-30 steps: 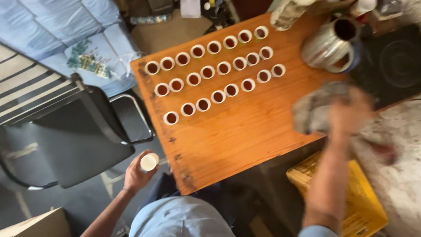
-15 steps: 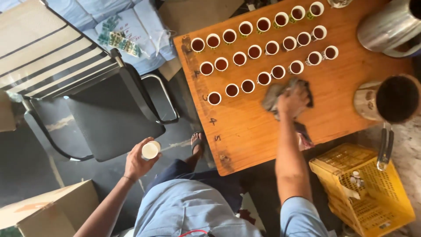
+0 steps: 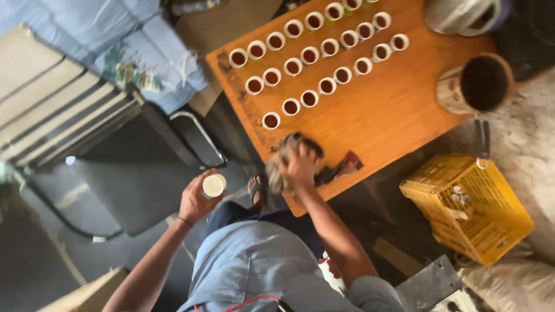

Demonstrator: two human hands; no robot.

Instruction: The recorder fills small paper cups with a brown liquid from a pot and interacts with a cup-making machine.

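Denim-blue shirt fabric fills the bottom edge of the head view, and both arms extend from it. Left hand (image 3: 196, 199) is closed around a small white cup (image 3: 213, 185), held upright off the table, over the floor beside the dark chair (image 3: 124, 185), so that its contents stay level and clear of the work surface. Right hand (image 3: 302, 167) is pressed flat on a crumpled grey cloth (image 3: 283, 164) at the near corner of the wooden table (image 3: 381, 115), fingers curled over the cloth and bearing down on it (the palm hides the middle of the cloth). A small red-and-dark object (image 3: 347, 167) lies on the board just beside the cloth; its kind cannot be told. Beyond the cloth, rows of small white cups (image 3: 324, 58) filled with brown liquid stand in diagonal lines, close together but not stacked, which keeps each one reachable. Further right stand a dark-mouthed pot (image 3: 477, 84) and a metal kettle (image 3: 462, 14). A yellow crate (image 3: 468, 202) sits on the floor beside the table.
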